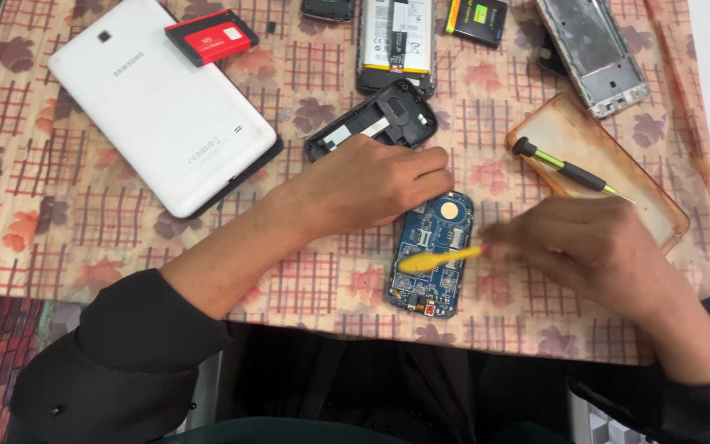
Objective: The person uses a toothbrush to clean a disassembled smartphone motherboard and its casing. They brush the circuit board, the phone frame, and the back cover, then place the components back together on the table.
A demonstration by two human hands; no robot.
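Evidently to keep it from sliding, the left hand point(371, 185) presses flat, fingers together, beside the blue circuit board point(431, 255) on the tablecloth point(67, 222), while the right hand point(593, 247), closed around a yellow brush point(437, 260), lays its bristles across the board.

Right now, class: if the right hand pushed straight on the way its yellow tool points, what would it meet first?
The right hand points its yellow tool leftward over the blue circuit board; past its edge, probably the left forearm, though height is unclear.
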